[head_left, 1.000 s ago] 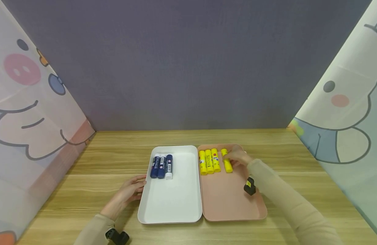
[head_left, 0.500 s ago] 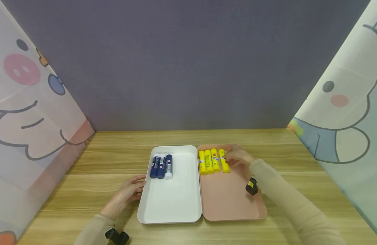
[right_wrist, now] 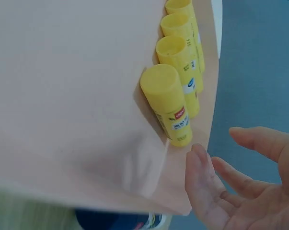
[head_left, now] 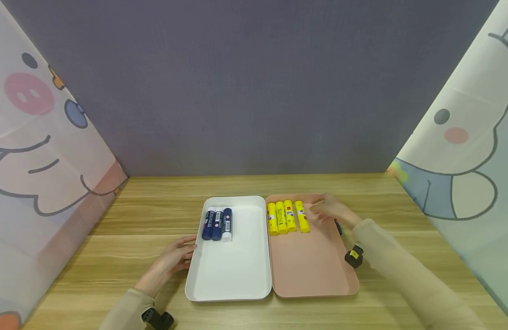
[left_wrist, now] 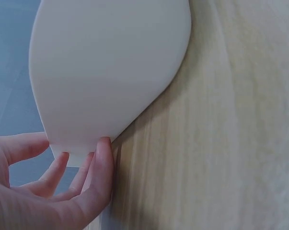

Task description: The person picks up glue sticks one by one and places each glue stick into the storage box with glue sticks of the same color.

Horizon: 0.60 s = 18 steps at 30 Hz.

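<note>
Two trays sit side by side on the wooden table (head_left: pixel 155 215), their long edges touching: a white tray (head_left: pixel 233 275) on the left and a pink tray (head_left: pixel 311 275) on the right. Three dark blue glue sticks (head_left: pixel 218 224) lie packed together in the far left corner of the white one, one of them with a white cap end. Four yellow glue sticks (head_left: pixel 288 217) lie in a neat row at the far end of the pink one, each beside the next.

The right hand (head_left: pixel 332 211) hovers just to the right of the outermost yellow stick (right_wrist: pixel 169 103), fingers (right_wrist: pixel 202 184) loose and spread, holding nothing and touching nothing that I can see. The left hand (head_left: pixel 173 259) rests against the near left edge of the white tray, fingers straight, the fingertips (left_wrist: pixel 103 153) touching its rim (left_wrist: pixel 67 155) rather than gripping it.

By the look of it the sorting is finished: blue with blue, yellow with yellow, no loose stick on the table. Both trays have bare room at their near ends.
</note>
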Motion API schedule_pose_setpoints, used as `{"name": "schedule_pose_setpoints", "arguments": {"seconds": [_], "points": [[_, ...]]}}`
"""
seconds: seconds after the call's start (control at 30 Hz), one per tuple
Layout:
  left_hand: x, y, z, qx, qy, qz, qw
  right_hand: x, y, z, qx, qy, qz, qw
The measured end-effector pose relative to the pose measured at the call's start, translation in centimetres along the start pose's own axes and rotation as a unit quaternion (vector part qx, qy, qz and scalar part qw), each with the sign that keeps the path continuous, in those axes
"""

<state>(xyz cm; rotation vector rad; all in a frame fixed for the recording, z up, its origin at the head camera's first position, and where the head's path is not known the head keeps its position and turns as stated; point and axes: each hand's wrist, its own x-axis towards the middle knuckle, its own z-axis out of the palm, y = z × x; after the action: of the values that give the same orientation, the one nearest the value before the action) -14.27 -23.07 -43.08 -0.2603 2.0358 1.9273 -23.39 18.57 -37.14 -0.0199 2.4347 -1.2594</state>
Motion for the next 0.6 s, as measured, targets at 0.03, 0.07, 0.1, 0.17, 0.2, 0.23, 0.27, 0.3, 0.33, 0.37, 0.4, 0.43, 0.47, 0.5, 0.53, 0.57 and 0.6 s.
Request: {"name": "schedule_pose_setpoints", "arguments": {"seconds": [0.03, 0.07, 0.1, 0.17, 0.2, 0.23, 0.27, 0.3, 0.33, 0.37, 0.4, 0.43, 0.47, 0.5, 0.53, 0.57, 0.6], "points": [[0.0, 0.0, 0.0, 0.000, 0.001, 0.000, 1.0000, -0.2, 0.0, -0.2, 0.000, -0.001, -0.002, 1.000], [0.0, 0.0, 0.0, 0.000, 0.001, 0.000, 1.0000, -0.3, 0.1, -0.4, 0.000, 0.000, -0.002, 1.000], [0.0, 0.0, 0.0, -0.001, 0.002, -0.001, 1.0000, -0.5, 0.2, -0.5, -0.003, 0.000, -0.004, 1.000], [0.0, 0.0, 0.0, -0.001, 0.004, -0.001, 1.0000, -0.7, 0.4, -0.9, -0.010, 0.002, -0.006, 1.000], [0.0, 0.0, 0.1, -0.001, 0.004, -0.001, 1.0000, -0.8, 0.5, -1.1, -0.012, 0.005, -0.005, 1.000], [0.0, 0.0, 0.1, -0.002, 0.004, -0.001, 1.0000, -0.9, 0.6, -1.2, -0.012, 0.008, -0.002, 1.000], [0.0, 0.0, 0.1, -0.002, 0.004, -0.001, 1.0000, -1.0, 0.7, -1.4, -0.013, 0.010, -0.002, 1.000], [0.0, 0.0, 0.1, -0.003, 0.005, -0.001, 1.0000, -1.1, 0.8, -1.6, -0.014, 0.013, -0.002, 1.000], [0.0, 0.0, 0.1, -0.003, 0.005, -0.001, 1.0000, -1.2, 0.9, -1.7, -0.014, 0.017, 0.000, 1.000], [0.0, 0.0, 0.1, -0.003, 0.005, -0.001, 1.0000, -1.4, 1.0, -1.9, -0.014, 0.020, 0.001, 1.000], [0.1, 0.0, 0.1, -0.003, 0.005, -0.001, 1.0000, -1.5, 1.0, -2.1, -0.012, 0.023, 0.002, 1.000], [0.1, 0.0, 0.1, -0.002, 0.005, -0.001, 1.0000, -1.7, 1.1, -2.2, -0.011, 0.024, 0.001, 1.000], [0.1, 0.0, 0.1, -0.001, 0.005, -0.001, 1.0000, -1.8, 1.1, -2.4, -0.012, 0.025, -0.001, 1.000], [0.1, 0.0, 0.1, 0.000, 0.006, -0.002, 1.0000, -2.0, 1.2, -2.5, -0.012, 0.026, -0.001, 1.000], [0.1, 0.0, 0.1, 0.002, 0.007, -0.002, 1.0000, -2.1, 1.2, -2.6, -0.008, 0.026, -0.002, 1.000], [0.1, 0.0, 0.1, 0.003, 0.009, -0.003, 1.0000, -2.2, 1.3, -2.8, -0.005, 0.026, -0.003, 1.000], [0.1, -0.1, 0.1, 0.004, 0.010, -0.003, 0.9999, -2.4, 1.3, -2.9, 0.000, 0.025, -0.004, 1.000]]}}
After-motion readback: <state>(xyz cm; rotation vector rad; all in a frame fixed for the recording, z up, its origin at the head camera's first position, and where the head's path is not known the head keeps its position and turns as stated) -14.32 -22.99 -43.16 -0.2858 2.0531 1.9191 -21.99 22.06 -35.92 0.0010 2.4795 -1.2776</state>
